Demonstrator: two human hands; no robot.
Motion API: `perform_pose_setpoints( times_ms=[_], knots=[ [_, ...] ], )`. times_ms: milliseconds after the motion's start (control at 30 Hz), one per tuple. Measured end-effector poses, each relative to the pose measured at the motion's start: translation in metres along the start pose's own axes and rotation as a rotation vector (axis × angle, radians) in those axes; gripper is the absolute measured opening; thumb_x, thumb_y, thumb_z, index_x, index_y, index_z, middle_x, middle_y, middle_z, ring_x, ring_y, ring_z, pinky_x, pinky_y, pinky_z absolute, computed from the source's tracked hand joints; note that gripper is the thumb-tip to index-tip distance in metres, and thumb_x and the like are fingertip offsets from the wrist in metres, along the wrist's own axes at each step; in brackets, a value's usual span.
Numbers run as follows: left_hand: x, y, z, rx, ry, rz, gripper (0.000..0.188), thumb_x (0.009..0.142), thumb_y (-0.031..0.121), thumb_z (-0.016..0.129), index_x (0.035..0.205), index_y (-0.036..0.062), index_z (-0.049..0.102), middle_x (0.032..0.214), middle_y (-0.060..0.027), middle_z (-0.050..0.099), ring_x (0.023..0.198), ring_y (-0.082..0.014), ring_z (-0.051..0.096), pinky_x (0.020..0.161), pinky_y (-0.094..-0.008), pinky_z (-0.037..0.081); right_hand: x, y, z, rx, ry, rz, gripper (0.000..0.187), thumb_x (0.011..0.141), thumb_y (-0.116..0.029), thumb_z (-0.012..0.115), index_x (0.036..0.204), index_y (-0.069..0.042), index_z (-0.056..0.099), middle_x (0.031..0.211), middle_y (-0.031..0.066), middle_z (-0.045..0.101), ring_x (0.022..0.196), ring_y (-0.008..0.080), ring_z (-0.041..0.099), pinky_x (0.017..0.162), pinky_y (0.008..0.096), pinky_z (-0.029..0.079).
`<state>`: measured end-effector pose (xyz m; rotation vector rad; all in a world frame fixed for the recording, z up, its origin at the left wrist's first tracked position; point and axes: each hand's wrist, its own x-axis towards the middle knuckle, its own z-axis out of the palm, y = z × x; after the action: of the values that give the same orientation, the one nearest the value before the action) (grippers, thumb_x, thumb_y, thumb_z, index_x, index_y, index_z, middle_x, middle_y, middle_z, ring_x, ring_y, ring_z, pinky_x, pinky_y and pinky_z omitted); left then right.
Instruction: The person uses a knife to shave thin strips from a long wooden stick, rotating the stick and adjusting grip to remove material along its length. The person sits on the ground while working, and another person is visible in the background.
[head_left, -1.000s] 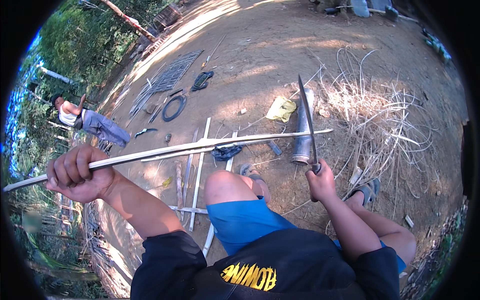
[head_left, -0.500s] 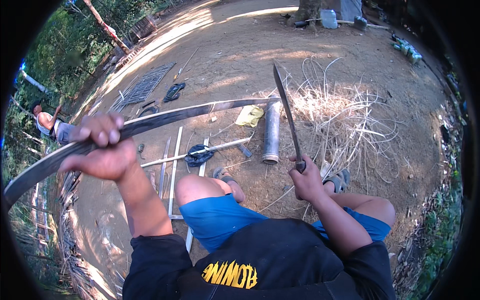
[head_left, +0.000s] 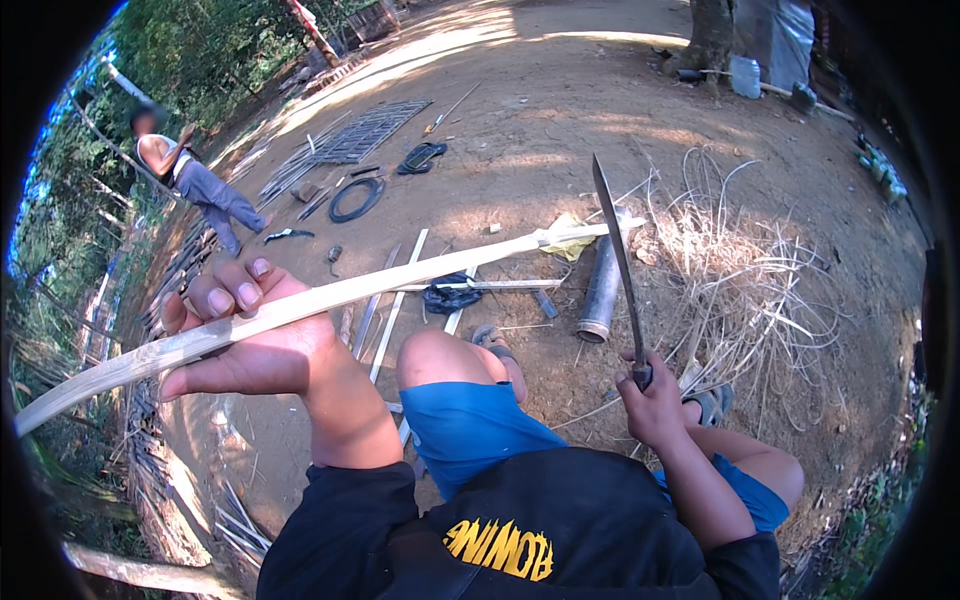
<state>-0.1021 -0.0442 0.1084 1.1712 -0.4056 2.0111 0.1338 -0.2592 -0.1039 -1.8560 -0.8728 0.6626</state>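
fingers (head_left: pixel 215 296) of left hand (head_left: pixel 265 353) half-open, pale strip (head_left: pixel 400 276) across palm | right hand (head_left: pixel 655 405) closed round long knife (head_left: pixel 623 260) | much seems already shaved, judging by curled shavings (head_left: pixel 745 270); remainder unclear

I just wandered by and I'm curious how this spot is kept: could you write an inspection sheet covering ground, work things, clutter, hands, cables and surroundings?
Surface: bare earth, patched with sun and shade.
Job's things: long pale strip; long-bladed knife.
Clutter: tangled pile of thin shavings, right of a dark tube; black bag under a thin stick.
Hands: left hand has the strip across its palm; right hand grips the knife's handle, blade pointing away. Whether blade and strip touch is unclear.
Cables: one black coil on the ground; cable or hose, cannot tell.
Surroundings: another person standing at left; greenery behind; tree trunk at upper right.
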Motion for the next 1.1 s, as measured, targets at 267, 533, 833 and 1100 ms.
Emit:
perform_pose_setpoints(
  times_ms=[267, 533, 833, 1100],
  knots=[
    [-0.011, 0.025, -0.007, -0.103, -0.332, -0.114, 0.053, 0.09, 0.064, 0.043, 0.092, 0.0123, 0.055, 0.068, 0.0, 0.053, 0.057, -0.012, 0.052, 0.063, -0.033, 0.046, -0.01, -0.071, 0.029, 0.022, -0.182, -0.387, 0.036, 0.081, -0.01, 0.064, 0.115, -0.002, 0.053, 0.073, 0.0159, 0.061, 0.069, 0.0342, 0.064, 0.064, 0.0399, 0.049],
    [-0.034, 0.041, 0.012, -0.116, -0.413, -0.189, 0.047, 0.092, 0.059, 0.044, 0.082, 0.0129, 0.046, 0.053, 0.0039, 0.045, 0.043, -0.0085, 0.043, 0.045, -0.0218, 0.036, -0.036, -0.127, 0.052, 0.135, -0.433, -0.663, 0.041, 0.081, -0.011, 0.068, 0.115, 0.0, 0.048, 0.088, 0.0207, 0.062, 0.08, 0.0405, 0.064, 0.067, 0.0429, 0.051],
    [-0.048, 0.046, 0.012, -0.117, -0.217, -0.156, 0.048, 0.092, 0.06, 0.045, 0.076, 0.0136, 0.043, 0.049, 0.0056, 0.033, 0.038, -0.0058, 0.03, 0.04, -0.0214, 0.027, 0.001, -0.053, 0.066, 0.079, -0.252, -0.334, 0.03, 0.083, -0.014, 0.065, 0.109, -0.003, 0.055, 0.08, 0.0197, 0.063, 0.075, 0.0372, 0.064, 0.067, 0.0444, 0.05],
    [-0.053, 0.049, 0.017, -0.114, -0.192, -0.14, 0.043, 0.092, 0.054, 0.051, 0.078, 0.0139, 0.046, 0.05, 0.0067, 0.034, 0.038, -0.0038, 0.032, 0.042, -0.0181, 0.03, -0.001, -0.047, 0.062, 0.005, -0.295, -0.325, 0.03, 0.08, -0.012, 0.065, 0.108, -0.006, 0.056, 0.082, 0.0192, 0.065, 0.075, 0.0378, 0.065, 0.067, 0.043, 0.051]
  ],
)
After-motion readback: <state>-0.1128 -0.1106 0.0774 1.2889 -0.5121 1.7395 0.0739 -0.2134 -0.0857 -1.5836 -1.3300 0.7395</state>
